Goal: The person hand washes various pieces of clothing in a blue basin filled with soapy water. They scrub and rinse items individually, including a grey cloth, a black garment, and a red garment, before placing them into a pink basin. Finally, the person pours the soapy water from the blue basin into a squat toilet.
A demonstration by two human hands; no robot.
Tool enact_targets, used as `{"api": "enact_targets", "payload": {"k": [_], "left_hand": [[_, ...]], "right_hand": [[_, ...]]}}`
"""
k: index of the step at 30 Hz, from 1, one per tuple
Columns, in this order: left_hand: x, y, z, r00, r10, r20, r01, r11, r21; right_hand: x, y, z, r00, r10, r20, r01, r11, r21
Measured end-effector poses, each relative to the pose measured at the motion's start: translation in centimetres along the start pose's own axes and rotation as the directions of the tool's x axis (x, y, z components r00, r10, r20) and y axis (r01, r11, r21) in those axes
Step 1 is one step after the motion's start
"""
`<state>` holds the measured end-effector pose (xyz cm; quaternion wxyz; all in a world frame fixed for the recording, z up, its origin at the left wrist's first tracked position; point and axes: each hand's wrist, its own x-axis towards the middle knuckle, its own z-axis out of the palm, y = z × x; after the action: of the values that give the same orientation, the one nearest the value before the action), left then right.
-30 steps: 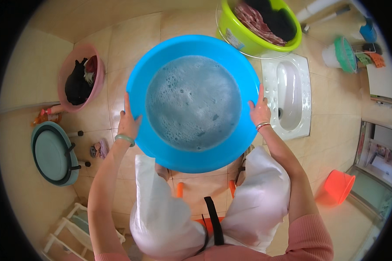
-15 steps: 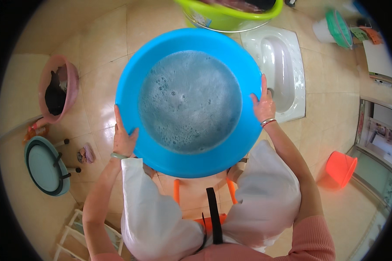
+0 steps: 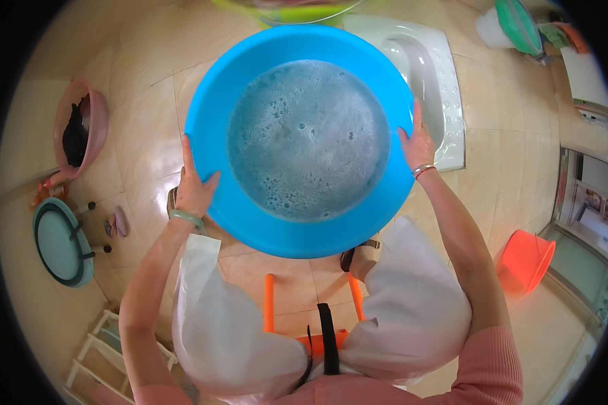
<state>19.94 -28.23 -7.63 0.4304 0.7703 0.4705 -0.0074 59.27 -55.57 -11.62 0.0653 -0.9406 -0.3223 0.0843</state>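
Note:
A large round blue basin [image 3: 300,239] takes up the middle of the view, holding cloudy grey, soapy water [image 3: 307,142] with small bubbles. My left hand [image 3: 196,194] grips its left rim, thumb over the inside of the edge and fingers on the outer wall. Opposite it, my right hand [image 3: 418,147] clasps the right rim in the same way. The fingers under the rim are partly hidden. Whether the basin's base touches the floor cannot be made out.
Beyond the basin stand a lime-green tub [image 3: 297,13] and a white squat toilet [image 3: 452,108]. At left are a pink basin [image 3: 100,128] with dark cloth and a folded teal basin [image 3: 61,243]. An orange bucket [image 3: 525,262] is at right; an orange stool [image 3: 269,304] is beneath me.
The view has shifted. Relative to the toilet, the blue basin has moved right and now overlaps more of it. Both hands have kept their hold on its rim.

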Motion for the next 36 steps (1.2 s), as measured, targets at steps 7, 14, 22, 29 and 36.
{"api": "enact_targets", "payload": {"k": [7,14,22,29,36], "left_hand": [[1.3,3.0,3.1,0.991,0.121,0.047,-0.121,0.993,-0.018],[3.4,5.1,4.6,0.997,0.077,0.003,-0.076,0.987,0.144],[4.5,4.4,5.4,0.998,0.025,-0.063,-0.001,0.934,0.358],[5.0,4.1,6.1,0.982,-0.066,-0.176,0.155,0.813,0.561],[5.4,4.6,6.3,0.972,-0.070,-0.222,0.190,0.788,0.585]], "right_hand": [[1.6,3.7,-1.3,0.997,0.078,-0.004,-0.078,0.997,-0.025],[1.9,6.4,-0.9,0.989,0.143,-0.022,-0.143,0.989,-0.021],[2.0,6.8,-0.7,0.988,0.119,-0.098,-0.113,0.992,0.063],[2.0,6.7,-1.4,0.984,0.177,-0.030,-0.171,0.974,0.146],[2.0,6.9,-1.6,0.986,0.168,-0.017,-0.160,0.961,0.224]]}}
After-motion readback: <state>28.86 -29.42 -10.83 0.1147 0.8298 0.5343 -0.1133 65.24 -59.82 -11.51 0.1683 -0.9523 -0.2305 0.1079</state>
